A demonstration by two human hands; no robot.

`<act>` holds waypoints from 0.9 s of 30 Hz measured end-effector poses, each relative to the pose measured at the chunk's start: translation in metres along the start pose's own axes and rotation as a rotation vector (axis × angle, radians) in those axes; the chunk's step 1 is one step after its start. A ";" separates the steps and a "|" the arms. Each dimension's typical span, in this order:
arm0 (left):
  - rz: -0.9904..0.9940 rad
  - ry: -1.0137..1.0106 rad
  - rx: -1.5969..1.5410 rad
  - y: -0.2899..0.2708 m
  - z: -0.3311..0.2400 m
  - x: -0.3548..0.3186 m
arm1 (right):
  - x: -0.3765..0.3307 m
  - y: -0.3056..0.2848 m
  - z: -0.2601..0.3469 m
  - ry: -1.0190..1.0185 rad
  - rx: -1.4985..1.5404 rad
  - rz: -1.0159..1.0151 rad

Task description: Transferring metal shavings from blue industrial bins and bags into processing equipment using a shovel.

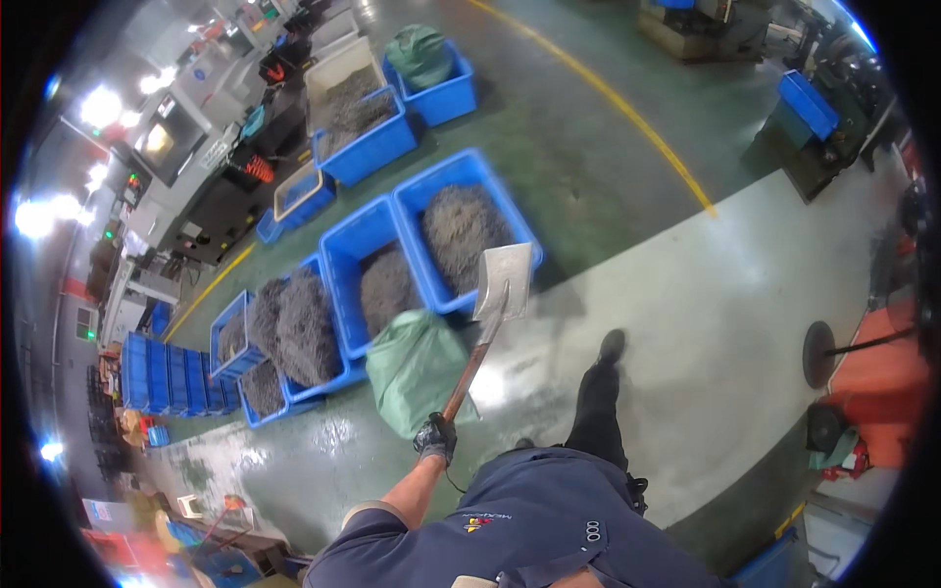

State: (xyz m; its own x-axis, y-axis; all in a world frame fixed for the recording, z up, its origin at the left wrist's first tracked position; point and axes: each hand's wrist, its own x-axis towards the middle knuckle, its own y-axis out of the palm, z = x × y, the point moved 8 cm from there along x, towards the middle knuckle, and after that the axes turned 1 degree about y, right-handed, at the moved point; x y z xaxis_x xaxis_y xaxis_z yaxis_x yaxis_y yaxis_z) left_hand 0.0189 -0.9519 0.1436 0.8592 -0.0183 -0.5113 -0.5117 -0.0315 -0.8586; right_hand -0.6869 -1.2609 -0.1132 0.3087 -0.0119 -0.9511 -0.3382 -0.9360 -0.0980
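My left hand (436,438), in a black glove, is closed around the wooden handle of a shovel (470,375). The handle slants up and away from me, and its flat, worn metal blade (504,282) is in front of the nearest blue bin (530,220), which holds a heap of grey metal shavings (465,227). Just past the handle is a pale green woven sack (414,367), partly covered by the shovel. My right hand does not show; a small dark shape at my right hip is too unclear to name.
More blue bins with grey shavings (307,328) line up to the left, beside stacked blue crates (167,377). Machines (162,137) stand along the left side. A yellow line (627,110) curves over the floor. At right are a round black stand (818,355) and an orange-red surface (887,377).
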 end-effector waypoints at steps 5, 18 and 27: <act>-0.084 0.069 -0.061 -0.065 -0.145 0.089 | 0.051 0.101 -0.148 -0.169 -1.551 0.068; -0.169 -0.178 -0.226 -0.172 -0.370 0.264 | 0.058 0.336 -1.032 -0.447 -2.541 0.559; -0.219 -0.203 -0.353 -0.242 -0.507 0.502 | 0.267 0.461 -0.994 -0.080 -2.628 0.531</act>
State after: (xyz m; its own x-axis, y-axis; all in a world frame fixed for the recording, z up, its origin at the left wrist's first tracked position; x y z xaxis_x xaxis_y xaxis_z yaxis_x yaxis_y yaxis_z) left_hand 0.5740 -1.4606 0.1131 0.9118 0.2215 -0.3459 -0.2562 -0.3515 -0.9005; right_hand 0.1231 -2.0452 -0.1210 0.5521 -0.2694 -0.7890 0.6884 0.6813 0.2491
